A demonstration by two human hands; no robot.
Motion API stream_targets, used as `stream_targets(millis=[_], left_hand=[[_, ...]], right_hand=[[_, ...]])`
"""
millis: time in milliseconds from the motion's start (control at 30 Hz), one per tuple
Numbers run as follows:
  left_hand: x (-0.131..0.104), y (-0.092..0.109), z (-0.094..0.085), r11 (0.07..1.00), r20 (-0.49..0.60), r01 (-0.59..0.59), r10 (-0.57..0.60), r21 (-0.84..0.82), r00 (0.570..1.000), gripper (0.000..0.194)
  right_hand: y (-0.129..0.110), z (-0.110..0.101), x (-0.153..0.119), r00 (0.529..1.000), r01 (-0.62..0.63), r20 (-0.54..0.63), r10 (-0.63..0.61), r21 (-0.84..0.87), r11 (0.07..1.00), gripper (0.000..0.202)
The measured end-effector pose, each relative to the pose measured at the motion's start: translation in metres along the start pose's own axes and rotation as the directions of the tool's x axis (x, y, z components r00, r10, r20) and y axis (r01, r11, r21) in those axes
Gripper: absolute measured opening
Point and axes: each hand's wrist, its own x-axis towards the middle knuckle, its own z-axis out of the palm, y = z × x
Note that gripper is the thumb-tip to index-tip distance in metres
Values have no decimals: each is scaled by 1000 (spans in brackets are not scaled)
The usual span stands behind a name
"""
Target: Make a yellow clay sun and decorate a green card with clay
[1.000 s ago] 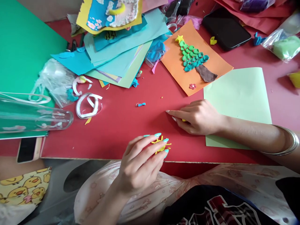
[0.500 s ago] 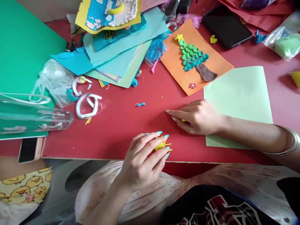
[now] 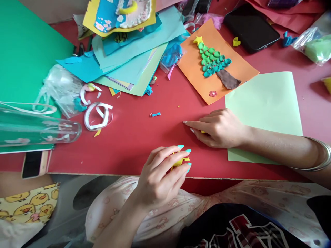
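My left hand (image 3: 162, 168) is at the table's front edge, its turquoise-nailed fingers curled around a piece of yellow modelling clay (image 3: 178, 162). Thin yellow strands stick out between the fingertips. Farther right, my right hand (image 3: 219, 129) rests on the red table with the index finger stretched out to the left. A small bit of yellow clay (image 3: 203, 132) shows between that finger and the one below it; the rest is hidden. The right wrist lies across a pale green sheet (image 3: 263, 103). Behind it is an orange card (image 3: 191, 69) bearing a clay tree with a yellow star.
Coloured papers (image 3: 137, 58) are stacked at the back left. A white paper strip coil (image 3: 97, 117) and a clear tumbler (image 3: 59, 132) lie at left. A black phone (image 3: 252, 27) and bagged green clay (image 3: 317, 50) are at back right. Another person's patterned clothing (image 3: 28, 206) shows at lower left.
My left fingertips have shifted slightly right and closed a little more over the yellow clay. My right hand keeps its place, and the view has moved only slightly.
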Motion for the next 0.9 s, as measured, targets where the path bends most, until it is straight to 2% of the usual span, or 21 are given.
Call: stream_targets(millis=[133, 267, 467, 667, 767, 900], left_hand=[[7, 1, -6, 1000, -41, 19, -18, 22, 999, 16], [11, 2, -12, 1000, 8, 17, -17, 7, 1000, 14], [6, 1, -10, 999, 72, -30, 28, 27, 997, 16], [1, 1, -11, 999, 104, -18, 22, -36, 994, 16], [-2, 1, -10, 997, 108, -48, 41, 62, 993, 22], [-8, 0, -8, 987, 181, -92, 67, 133, 981, 28]], right_hand=[[0, -1, 0, 1000, -2, 1, 2, -10, 1000, 37], [0, -1, 0, 1000, 2, -1, -2, -6, 1000, 36], [0, -1, 0, 1000, 3, 13, -3, -4, 1000, 36], [0, 0, 0, 1000, 8, -5, -8, -12, 1000, 36], [0, 1, -1, 1000, 15, -15, -15, -12, 1000, 35], [0, 1, -1, 1000, 17, -14, -17, -9, 1000, 36]])
